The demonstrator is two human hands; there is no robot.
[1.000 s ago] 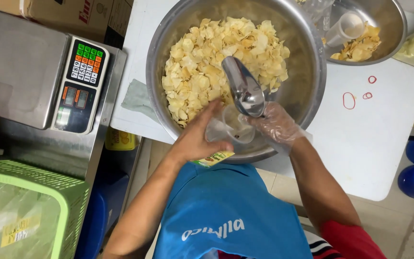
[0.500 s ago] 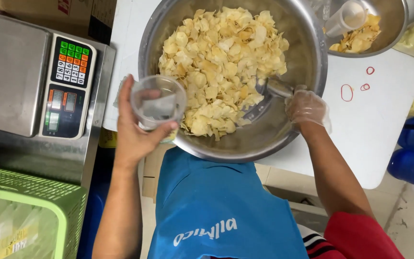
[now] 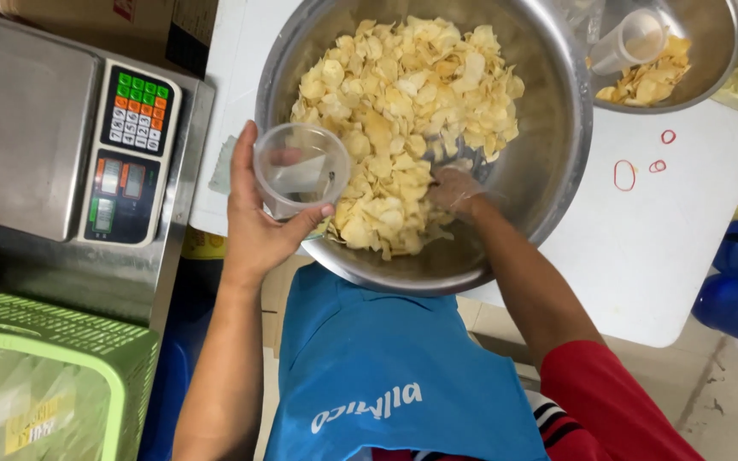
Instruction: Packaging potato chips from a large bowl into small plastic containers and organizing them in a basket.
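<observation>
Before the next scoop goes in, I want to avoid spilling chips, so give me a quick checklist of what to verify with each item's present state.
1. Clear cup gripped firmly by the left hand: ok.
2. Cup mouth open and unblocked: ok; it looks empty.
3. Cup held over the big bowl: not ok; it sits at the bowl's left rim, partly outside.
4. Right hand, gloved, down among the chips: ok.
5. Scoop in the right hand: cannot tell; chips hide it.
6. Enough chips left in the bowl: ok.
</observation>
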